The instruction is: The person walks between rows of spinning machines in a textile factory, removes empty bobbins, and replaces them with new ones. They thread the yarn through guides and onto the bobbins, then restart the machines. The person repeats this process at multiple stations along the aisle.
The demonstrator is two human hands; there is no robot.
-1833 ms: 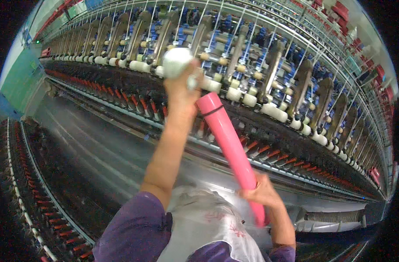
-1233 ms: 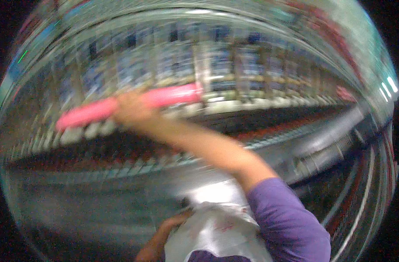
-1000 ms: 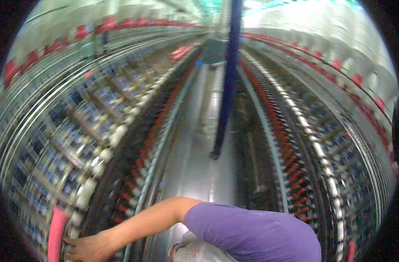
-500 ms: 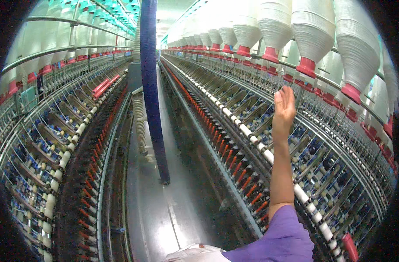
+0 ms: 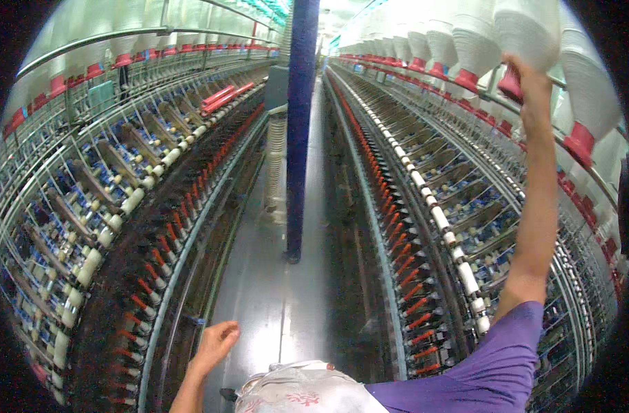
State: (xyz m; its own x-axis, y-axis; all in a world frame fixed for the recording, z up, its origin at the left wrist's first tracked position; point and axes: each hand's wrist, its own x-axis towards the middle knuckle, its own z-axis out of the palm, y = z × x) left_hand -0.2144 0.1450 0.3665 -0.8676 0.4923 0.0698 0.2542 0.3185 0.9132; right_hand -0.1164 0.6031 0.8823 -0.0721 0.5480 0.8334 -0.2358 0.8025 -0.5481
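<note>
My right hand [image 5: 532,86], at the end of a raised arm, has its fingers around the red lower end of a hanging roving bobbin [image 5: 526,31]. White roving is wound thickly on that bobbin, tapering down to the red end, and the hand covers part of it. Beside it hangs another full roving bobbin [image 5: 589,89] with a red base. Low on the left, my left hand [image 5: 215,344] hovers over the aisle side of the left machine, fingers curled in, with nothing visible in them.
Spinning frames line both sides, with orange-red spindles [image 5: 414,292] and white rollers [image 5: 468,275]. A dark blue hanging tube [image 5: 300,138] and a ribbed hose [image 5: 276,162] come down into the aisle floor [image 5: 259,303]. Red tubes [image 5: 226,98] lie on the left machine.
My right hand has risen from beneath the bobbins and closed on one's red end. My left hand has come into view at the lower left. The view has swung left.
</note>
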